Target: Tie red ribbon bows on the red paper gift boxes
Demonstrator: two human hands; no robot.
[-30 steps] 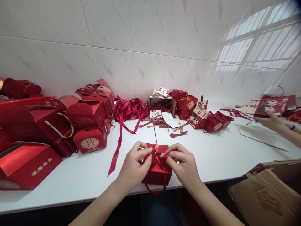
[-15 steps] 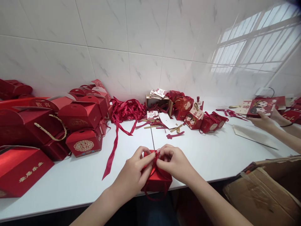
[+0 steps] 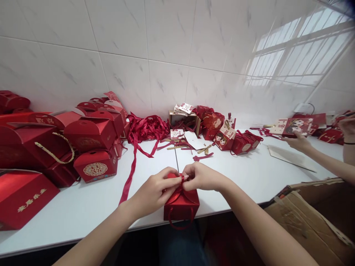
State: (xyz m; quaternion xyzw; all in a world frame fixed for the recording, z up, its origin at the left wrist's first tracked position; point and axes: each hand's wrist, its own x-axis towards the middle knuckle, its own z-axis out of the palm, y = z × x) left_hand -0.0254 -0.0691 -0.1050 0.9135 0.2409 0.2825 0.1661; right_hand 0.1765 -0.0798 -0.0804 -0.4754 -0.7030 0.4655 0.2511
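A small red box (image 3: 181, 208) stands at the table's front edge, a thin red handle loop hanging over its near side. Above its closed top, my left hand (image 3: 162, 186) pinches a dark red ribbon (image 3: 182, 178) from the left. My right hand (image 3: 198, 176) meets it from the right, fingers closed on the same ribbon. Both sets of fingertips nearly touch, and they hide most of the ribbon between them.
Red boxes (image 3: 95, 168) are stacked at the left. Behind my hands lie a heap of red ribbon (image 3: 148, 127), an open carton (image 3: 184, 120) and loose strips. At the right, a person's hand (image 3: 298, 142) holds a printed box above a cardboard box (image 3: 307, 221).
My right hand has shifted a little up and left, and its fingers have closed in on the ribbon. More of the box's front shows. The other person's far hand has lifted.
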